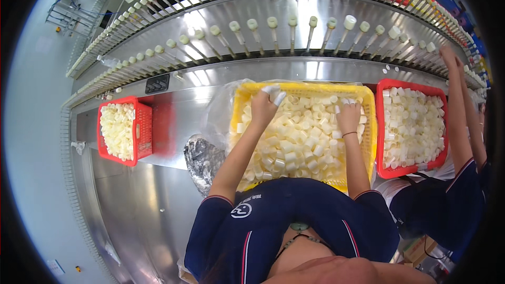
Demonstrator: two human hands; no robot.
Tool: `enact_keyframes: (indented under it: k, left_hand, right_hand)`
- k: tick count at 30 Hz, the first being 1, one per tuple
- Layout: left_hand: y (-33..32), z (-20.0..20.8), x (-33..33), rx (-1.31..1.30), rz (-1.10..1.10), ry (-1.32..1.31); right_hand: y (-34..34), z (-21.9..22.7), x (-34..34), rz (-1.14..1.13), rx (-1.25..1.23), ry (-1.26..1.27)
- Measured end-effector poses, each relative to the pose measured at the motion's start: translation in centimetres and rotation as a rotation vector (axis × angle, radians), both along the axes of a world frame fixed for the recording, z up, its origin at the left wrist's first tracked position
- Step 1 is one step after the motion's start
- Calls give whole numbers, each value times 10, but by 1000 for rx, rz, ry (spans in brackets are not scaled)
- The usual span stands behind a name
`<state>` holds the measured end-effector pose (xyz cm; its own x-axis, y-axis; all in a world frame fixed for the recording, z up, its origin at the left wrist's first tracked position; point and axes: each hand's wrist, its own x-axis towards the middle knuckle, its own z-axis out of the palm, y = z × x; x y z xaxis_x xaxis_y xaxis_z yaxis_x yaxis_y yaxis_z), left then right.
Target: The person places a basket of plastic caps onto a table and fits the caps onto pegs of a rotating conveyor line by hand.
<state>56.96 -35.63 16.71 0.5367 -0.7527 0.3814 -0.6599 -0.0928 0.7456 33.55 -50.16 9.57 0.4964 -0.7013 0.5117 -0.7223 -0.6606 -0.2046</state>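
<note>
A yellow plastic basket (370, 126) stands before me, filled with short white cylindrical caps (294, 137). My left hand (264, 106) is over the basket's far left part, white covers on its fingertips. Its thumb and forefinger stand apart, and no cap shows between them. My right hand (348, 117) reaches down onto the caps at the basket's right side, its fingers stretched out and also white at the tips. Whether a cap lies under those fingers is hidden.
Red baskets of similar caps stand left (142, 131) and right (444, 126). Beyond runs a curved row of upright rods (273, 34) topped with white caps. A co-worker's arms (463, 110) reach forward at right. Crumpled plastic film (202, 160) lies beside the yellow basket.
</note>
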Motion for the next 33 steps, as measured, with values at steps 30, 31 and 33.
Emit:
enact_keyframes:
  k: [30, 31, 33]
  left_hand:
    - [-119, 79, -19, -411, -139, -678]
    - [-103, 60, -27, -318, -245, -553]
    - [-81, 10, -37, 271, -373, -499]
  right_hand:
    - [-145, 146, 103, 60, 51, -305]
    - [-153, 143, 107, 16, 23, -197]
    - [-164, 156, 107, 10, 145, -147]
